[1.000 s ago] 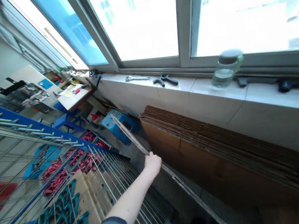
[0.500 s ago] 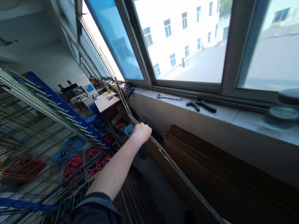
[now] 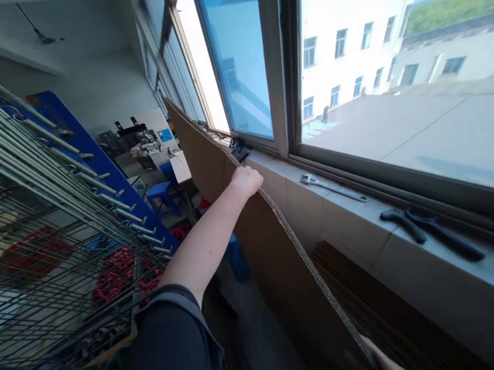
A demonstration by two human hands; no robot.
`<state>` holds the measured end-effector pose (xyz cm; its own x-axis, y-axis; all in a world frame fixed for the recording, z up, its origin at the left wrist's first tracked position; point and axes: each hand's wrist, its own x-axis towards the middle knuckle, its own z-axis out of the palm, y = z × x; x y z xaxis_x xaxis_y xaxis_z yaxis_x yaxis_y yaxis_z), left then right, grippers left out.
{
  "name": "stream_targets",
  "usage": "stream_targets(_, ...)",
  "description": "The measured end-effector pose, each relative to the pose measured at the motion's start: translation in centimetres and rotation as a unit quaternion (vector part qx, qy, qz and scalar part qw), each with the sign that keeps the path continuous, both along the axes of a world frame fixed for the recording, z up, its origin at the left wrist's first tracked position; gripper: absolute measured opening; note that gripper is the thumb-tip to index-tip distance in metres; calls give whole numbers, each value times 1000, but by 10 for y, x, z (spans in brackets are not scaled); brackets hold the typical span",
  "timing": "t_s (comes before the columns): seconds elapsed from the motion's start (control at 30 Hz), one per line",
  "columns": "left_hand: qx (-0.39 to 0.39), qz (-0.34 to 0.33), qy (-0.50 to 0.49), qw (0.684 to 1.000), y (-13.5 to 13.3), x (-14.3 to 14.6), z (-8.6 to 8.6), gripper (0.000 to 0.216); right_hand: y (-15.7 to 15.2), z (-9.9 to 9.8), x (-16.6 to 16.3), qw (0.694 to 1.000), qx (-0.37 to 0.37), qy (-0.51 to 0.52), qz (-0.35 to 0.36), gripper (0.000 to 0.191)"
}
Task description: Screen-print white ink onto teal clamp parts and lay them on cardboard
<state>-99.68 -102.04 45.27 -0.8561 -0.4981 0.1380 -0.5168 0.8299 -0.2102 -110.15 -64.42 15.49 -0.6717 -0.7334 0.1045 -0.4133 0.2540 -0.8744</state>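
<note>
A long brown cardboard sheet (image 3: pixel 259 233) stands on edge in front of me, stretching from the lower right toward the far windows. Its corrugated upper edge shows. My left hand (image 3: pixel 247 182) is closed over that edge about midway along. At the bottom of the view, my right hand (image 3: pixel 385 367) grips the near end of the same sheet, partly cut off by the frame. To the right, below the sill, lies a stack of cardboard sheets (image 3: pixel 364 291), partly hidden behind the held one.
An adjustable wrench (image 3: pixel 330 188) and black-handled tools (image 3: pixel 430 233) lie on the window sill (image 3: pixel 374 208). On the left stands a wire rack (image 3: pixel 48 161) with a blue post (image 3: pixel 98 172). Red pieces (image 3: pixel 114 273) show behind its wires. Farther off are a blue stool (image 3: pixel 160 193) and a machine (image 3: pixel 145 145).
The cardboard sheet has turned so its broad brown face shows, where before mostly its edge did. More of my right hand is in view. The camera has swung left.
</note>
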Motion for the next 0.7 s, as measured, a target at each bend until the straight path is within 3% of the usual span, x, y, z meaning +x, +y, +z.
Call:
stream_targets(0.3,-45,-23,102,993,-96,-3,27,33,-121,49,-4,999,-39,-8,9,52)
stream_targets(0.37,-78,-25,183,980,-113,-5,30,33,-156,60,-8,999,-47,15,0,53)
stream_targets(0.47,-106,-21,357,928,-125,-11,21,34,-230,89,-20,997,-61,56,2,51)
stream_targets(0.57,-51,-14,433,900,-117,-18,-17,39,-312,126,-40,989,-48,142,20,48)
stream_targets(0.63,34,-5,442,897,-105,-21,-63,38,-350,145,-58,976,-8,213,36,62)
stream_targets(0.7,159,20,451,878,-91,-22,-121,40,-365,153,-78,964,47,260,35,79)
